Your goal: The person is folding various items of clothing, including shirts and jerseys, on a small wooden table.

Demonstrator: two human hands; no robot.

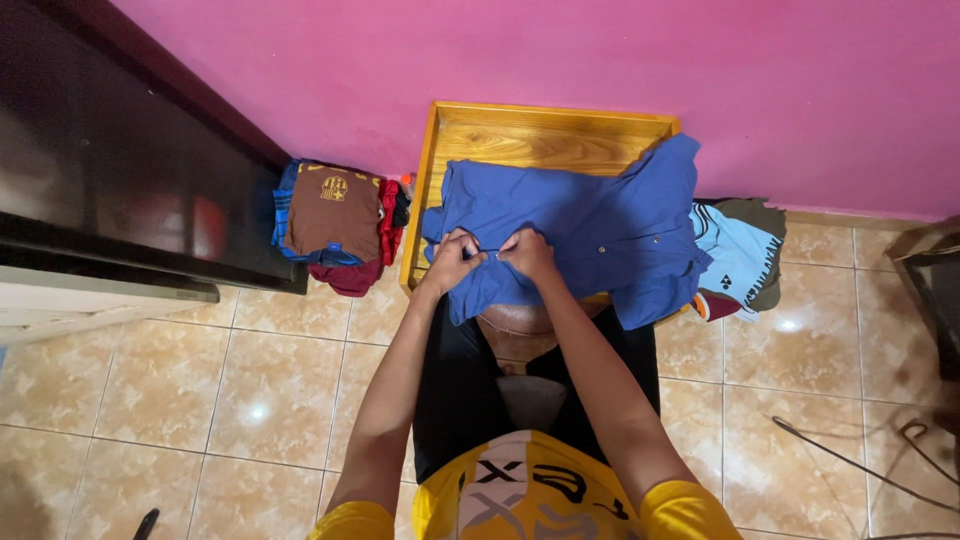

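A blue button-up shirt (590, 225) lies spread over a low wooden table (545, 135) that stands against the pink wall. My left hand (452, 260) and my right hand (527, 252) sit close together at the shirt's near edge, both pinching the fabric where the front placket runs. One sleeve of the shirt reaches up to the right, past the table's far corner. My knees and black trousers show under the table's near edge.
A stack of folded clothes (335, 215), brown on top, sits on the tiled floor left of the table. Loose garments (740, 260), light blue and olive, lie to the right. A dark cabinet (120, 150) fills the left. Cables (860, 465) trail at the lower right.
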